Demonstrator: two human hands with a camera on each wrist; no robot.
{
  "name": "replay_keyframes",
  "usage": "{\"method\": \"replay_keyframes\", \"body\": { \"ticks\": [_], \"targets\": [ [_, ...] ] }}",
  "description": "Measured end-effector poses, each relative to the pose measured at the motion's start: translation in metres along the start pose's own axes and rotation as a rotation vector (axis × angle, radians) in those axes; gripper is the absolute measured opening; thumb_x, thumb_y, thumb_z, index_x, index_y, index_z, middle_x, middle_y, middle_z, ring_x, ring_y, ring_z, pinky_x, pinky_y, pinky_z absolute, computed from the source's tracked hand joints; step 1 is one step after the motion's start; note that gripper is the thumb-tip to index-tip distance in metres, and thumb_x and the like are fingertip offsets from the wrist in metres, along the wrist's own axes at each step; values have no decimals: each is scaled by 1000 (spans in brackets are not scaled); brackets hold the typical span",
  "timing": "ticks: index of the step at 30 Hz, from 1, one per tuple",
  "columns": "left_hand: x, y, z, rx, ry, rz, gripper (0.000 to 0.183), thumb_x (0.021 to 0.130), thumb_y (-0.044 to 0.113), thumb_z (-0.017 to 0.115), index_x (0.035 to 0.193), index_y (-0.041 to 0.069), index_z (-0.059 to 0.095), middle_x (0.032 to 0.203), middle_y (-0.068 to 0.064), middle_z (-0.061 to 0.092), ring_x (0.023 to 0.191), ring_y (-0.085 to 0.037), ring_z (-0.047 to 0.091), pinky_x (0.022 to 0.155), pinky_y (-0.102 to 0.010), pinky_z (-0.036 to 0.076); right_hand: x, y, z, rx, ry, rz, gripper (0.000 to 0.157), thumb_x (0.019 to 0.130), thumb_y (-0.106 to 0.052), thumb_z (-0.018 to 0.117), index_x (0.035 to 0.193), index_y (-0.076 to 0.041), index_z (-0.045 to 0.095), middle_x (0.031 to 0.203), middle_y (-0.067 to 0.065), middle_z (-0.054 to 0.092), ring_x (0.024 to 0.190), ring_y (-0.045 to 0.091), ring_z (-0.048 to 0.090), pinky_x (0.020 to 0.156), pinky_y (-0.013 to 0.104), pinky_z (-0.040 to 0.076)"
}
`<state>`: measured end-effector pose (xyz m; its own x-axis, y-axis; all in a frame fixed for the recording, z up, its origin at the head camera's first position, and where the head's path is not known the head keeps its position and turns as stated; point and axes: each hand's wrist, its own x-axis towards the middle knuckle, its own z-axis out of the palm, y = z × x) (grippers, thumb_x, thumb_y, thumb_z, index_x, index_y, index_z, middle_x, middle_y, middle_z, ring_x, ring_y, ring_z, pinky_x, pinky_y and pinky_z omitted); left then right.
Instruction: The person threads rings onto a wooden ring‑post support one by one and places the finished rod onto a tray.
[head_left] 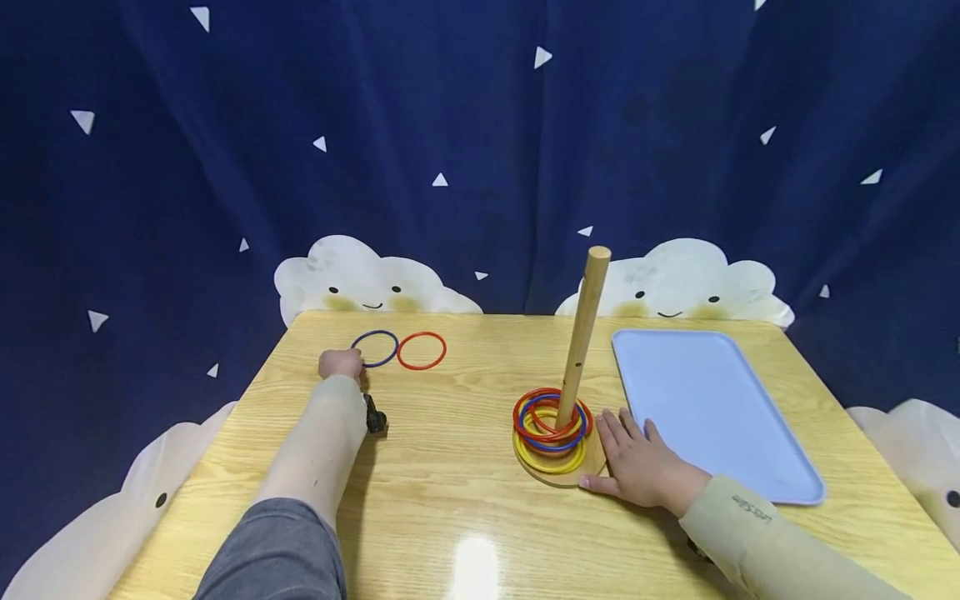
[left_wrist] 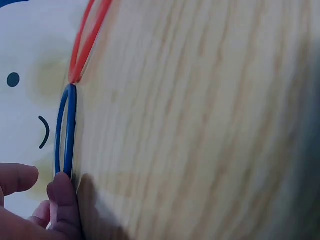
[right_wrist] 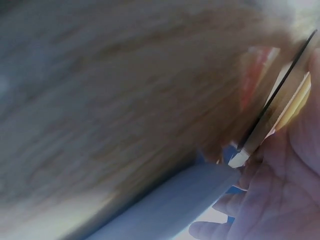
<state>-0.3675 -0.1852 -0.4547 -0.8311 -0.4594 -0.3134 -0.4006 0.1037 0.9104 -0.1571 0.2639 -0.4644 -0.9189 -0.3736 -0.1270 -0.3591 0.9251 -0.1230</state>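
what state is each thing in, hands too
blue ring, flat on the table
red ring, flat beside the blue one
peg, upright on its round base
ring pile, loosely stacked around the peg
tray, flat on the table
left hand, fingertip at the blue ring
right hand, fingers spread at the base's edge

DESK: pale wood-grain desk | LANDMARK: upright wooden peg stand | LEFT OF STAND, FARTHER BACK: blue ring and red ring, side by side, edges meeting or nearly so | RIGHT OF STAND: pale blue tray
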Motion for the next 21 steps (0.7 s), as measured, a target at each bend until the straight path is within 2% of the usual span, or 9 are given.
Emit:
{"method": "replay_keyframes", "body": {
  "ticks": [3, 5, 8, 11, 14, 17, 21],
  "targets": [
    [-1, 1, 0, 4, 43, -9, 40, 100, 10, 57, 134, -12, 54, 107, -21, 63, 60, -21, 61, 53, -32, 58, 3, 2, 4, -11, 19, 0, 110, 95, -78, 45, 153, 14, 31, 159, 36, 29, 146, 58, 22, 109, 80, 21],
    [-1, 1, 0, 46, 49, 2, 41, 98, 9, 57, 133, -13, 55, 117, -26, 63, 74, -27, 66, 65, -37, 63, 3, 2, 4, -25, 26, 4, 108, 95, -76, 47, 153, 14, 32, 159, 35, 29, 146, 57, 23, 109, 79, 23],
    [-1, -1, -2, 184, 20, 42, 41, 96, 7, 54, 130, -16, 55, 126, -30, 59, 102, -35, 63, 88, -43, 60, 2, -2, 2, -18, 5, 6, 108, 95, -75, 49, 153, 14, 31, 159, 35, 29, 146, 58, 22, 110, 78, 23],
    [2, -4, -5, 341, -12, 94, 40, 93, 6, 52, 124, -18, 58, 125, -31, 58, 114, -39, 56, 100, -46, 53, 0, -7, -1, 20, -38, 8, 107, 96, -73, 51, 153, 15, 30, 158, 36, 28, 145, 59, 22, 110, 78, 23],
    [8, -7, -9, 448, -38, 139, 36, 91, 6, 51, 117, -17, 62, 119, -32, 61, 112, -41, 58, 98, -47, 53, -2, -10, -3, 36, -65, 11, 106, 96, -72, 53, 153, 15, 30, 159, 36, 27, 145, 59, 21, 110, 78, 23],
    [15, -7, -11, 589, -61, 206, 32, 88, 8, 58, 108, -15, 66, 112, -31, 64, 106, -41, 61, 94, -47, 56, -2, -9, -5, 34, -62, 7, 106, 96, -71, 53, 153, 15, 30, 158, 37, 27, 145, 60, 21, 109, 79, 23],
    [23, -1, -14, 887, -105, 376, 19, 91, 9, 62, 94, -7, 70, 99, -26, 69, 94, -39, 67, 81, -49, 59, -1, -7, -7, 36, -55, 18, 108, 96, -73, 51, 153, 16, 29, 158, 38, 26, 145, 61, 20, 109, 79, 22]
  ]
}}
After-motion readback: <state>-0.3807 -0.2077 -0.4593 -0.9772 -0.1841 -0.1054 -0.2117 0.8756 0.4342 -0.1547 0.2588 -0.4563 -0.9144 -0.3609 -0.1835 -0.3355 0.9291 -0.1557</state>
